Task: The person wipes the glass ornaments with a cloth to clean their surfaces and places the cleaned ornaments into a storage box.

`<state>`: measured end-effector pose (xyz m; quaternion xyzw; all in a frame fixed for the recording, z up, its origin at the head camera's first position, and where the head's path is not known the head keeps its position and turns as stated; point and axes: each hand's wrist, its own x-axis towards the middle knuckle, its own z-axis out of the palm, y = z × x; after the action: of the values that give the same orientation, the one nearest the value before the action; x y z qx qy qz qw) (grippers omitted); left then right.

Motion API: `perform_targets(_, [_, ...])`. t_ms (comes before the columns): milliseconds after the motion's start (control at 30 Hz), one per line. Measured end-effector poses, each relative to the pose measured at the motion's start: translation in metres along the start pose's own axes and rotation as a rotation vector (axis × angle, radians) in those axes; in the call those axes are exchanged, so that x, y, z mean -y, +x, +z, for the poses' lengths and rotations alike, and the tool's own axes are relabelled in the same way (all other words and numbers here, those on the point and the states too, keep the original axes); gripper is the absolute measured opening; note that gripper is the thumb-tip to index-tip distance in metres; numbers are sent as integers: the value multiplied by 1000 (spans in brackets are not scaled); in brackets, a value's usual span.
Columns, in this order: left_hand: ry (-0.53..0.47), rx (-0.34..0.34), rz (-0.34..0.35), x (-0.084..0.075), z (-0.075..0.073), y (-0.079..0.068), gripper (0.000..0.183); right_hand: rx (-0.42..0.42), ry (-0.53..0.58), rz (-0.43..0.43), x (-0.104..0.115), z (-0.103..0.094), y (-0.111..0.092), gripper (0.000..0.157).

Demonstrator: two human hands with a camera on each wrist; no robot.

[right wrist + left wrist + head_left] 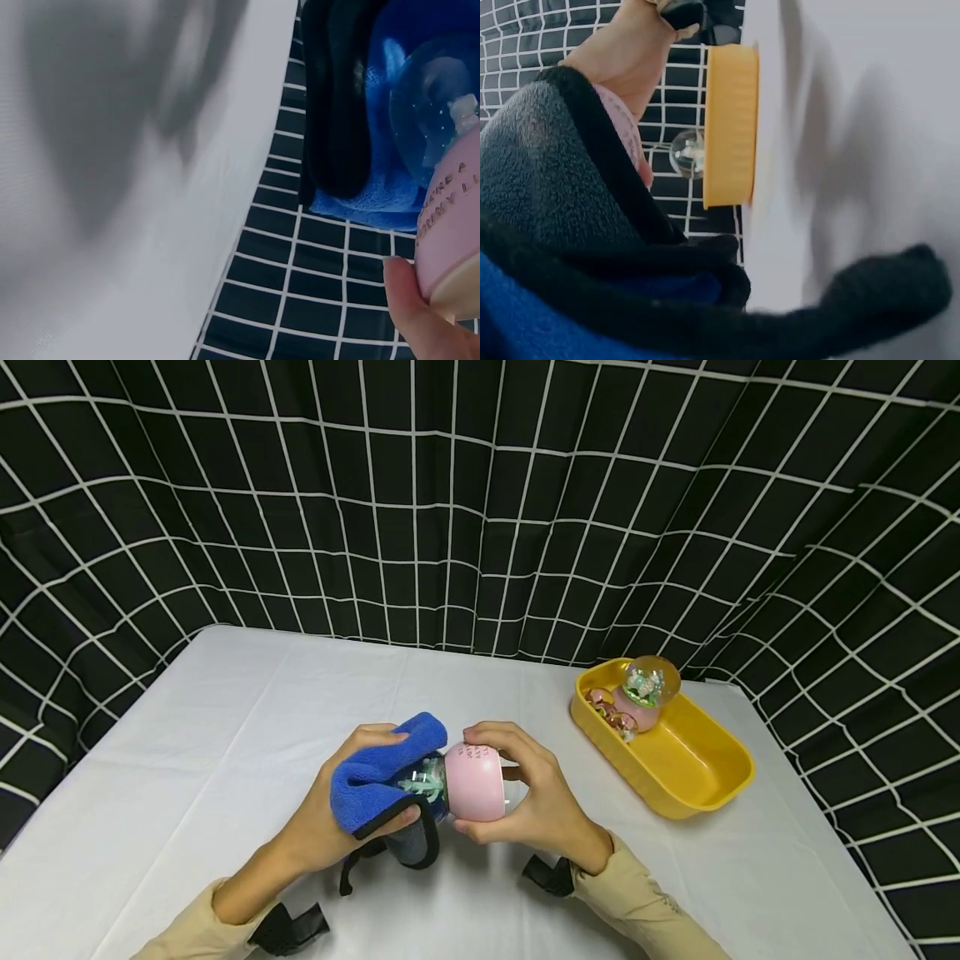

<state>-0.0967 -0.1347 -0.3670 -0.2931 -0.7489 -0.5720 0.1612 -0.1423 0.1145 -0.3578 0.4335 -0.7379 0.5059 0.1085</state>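
A snow globe with a pink base [475, 782] is held sideways over the white table, its glass dome [431, 105] pointing left. My right hand [536, 785] grips the base between thumb and fingers. Around the dome, my left hand [322, 814] holds a blue and grey cloth [367, 777] with black edging. Pale green figures [429, 779] show through the glass where the cloth leaves it bare. Raised lettering runs along the base in the right wrist view. Much of the left hand's grip is hidden behind the cloth.
At the right of the white table [187, 735] stands a yellow tray [697, 768]. A second snow globe [647, 689] leans inside its far end, with small pinkish trinkets [611, 710] beside it. A black curtain with a white grid [420, 527] surrounds the table's back and sides.
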Motion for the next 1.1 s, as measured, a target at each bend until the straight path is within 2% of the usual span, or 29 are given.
perform_targets(100, [-2, -34, -23, -2, -1, 1, 59, 2, -4, -28, -1, 0, 0, 76])
perform_targets(167, [0, -34, -38, -2, -2, 1, 56, 0, -9, -54, -2, 0, 0, 77])
perform_targets(267, [-53, 34, -85, -1, -6, 3, 59, -8, -22, -112, -3, 0, 0, 76])
perform_targets(433, [-229, 175, -142, 5, -12, 5, 67, -22, -44, -198, -2, 0, 1, 75])
perform_targets(600, [-375, 276, -128, 11, -15, 8, 75, -42, -37, -195, -2, 2, 0, 75])
perform_targets(733, [-432, 280, -168, 11, -16, 5, 84, -79, 25, -173, -4, 3, 0, 76])
perform_targets(833, [-389, 227, -207, 9, -13, 3, 91, -112, 76, -146, -5, 3, 0, 77])
perform_targets(933, [-271, 155, -193, 7, -7, 3, 99, -134, 98, -118, -5, 2, 1, 77])
perform_targets(1100, [-79, 45, -69, 4, 0, 1, 107, -134, 102, -38, -3, 1, 1, 79])
